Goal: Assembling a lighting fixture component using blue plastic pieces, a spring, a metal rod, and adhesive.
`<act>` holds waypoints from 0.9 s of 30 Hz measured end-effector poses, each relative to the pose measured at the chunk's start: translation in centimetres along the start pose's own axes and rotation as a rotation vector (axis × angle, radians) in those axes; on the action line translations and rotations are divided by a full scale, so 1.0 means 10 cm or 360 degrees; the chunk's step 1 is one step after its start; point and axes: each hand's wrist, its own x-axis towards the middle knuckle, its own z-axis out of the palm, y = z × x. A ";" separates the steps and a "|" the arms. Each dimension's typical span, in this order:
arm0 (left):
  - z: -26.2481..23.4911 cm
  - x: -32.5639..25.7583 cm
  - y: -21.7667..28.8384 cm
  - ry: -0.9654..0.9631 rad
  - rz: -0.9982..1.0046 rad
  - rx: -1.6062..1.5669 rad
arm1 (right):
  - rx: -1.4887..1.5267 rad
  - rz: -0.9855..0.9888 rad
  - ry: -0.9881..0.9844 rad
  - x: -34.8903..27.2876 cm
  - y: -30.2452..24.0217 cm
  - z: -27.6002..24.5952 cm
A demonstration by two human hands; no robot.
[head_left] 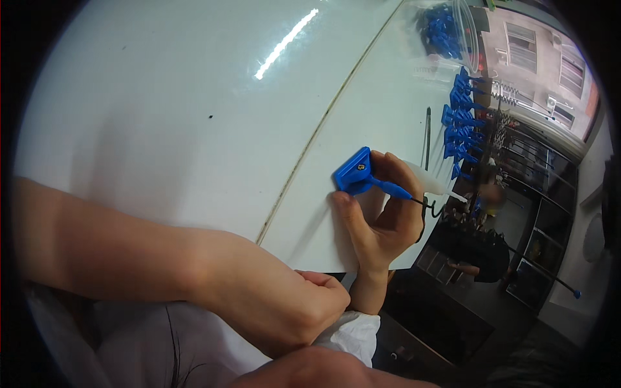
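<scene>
My right hand [388,220] is closed around a blue plastic clip-like piece [352,171] with a small brass-coloured screw in its flat, wedge-shaped head. Thumb and fingers grip its edges above the table. From its tapered neck a dark coiled cord [436,208] runs off to the right past the table edge. A straight length with a small blue tip [577,294] hangs further right, seemingly part of it. My left hand [317,301] is curled near the front edge, its fingertips pressed together. Whatever it might hold is hidden.
Behind my right hand lies a white bottle with a narrow nozzle [430,181]. A thin dark rod [427,132] rests beyond it. Several similar blue pieces [460,123] line the right edge, cords hanging over. A clear container [471,32] holds more. A seam [323,119] crosses the white table.
</scene>
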 end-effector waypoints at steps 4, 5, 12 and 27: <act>0.04 -0.01 -0.04 0.0032 -0.0011 -0.0026 | -0.0017 0.0022 -0.0017 -0.03 0.01 -0.04; 0.04 -0.02 -0.05 0.0038 -0.0011 -0.0031 | 0.0006 0.0030 -0.0013 -0.04 0.02 -0.04; 0.04 -0.06 -0.12 0.0076 -0.0017 -0.0030 | 0.0150 -0.0077 -0.0001 0.02 0.00 -0.04; -0.20 -0.21 -0.60 0.0184 -0.1605 -0.0385 | 0.0584 0.0051 0.0119 -0.03 -0.07 -0.07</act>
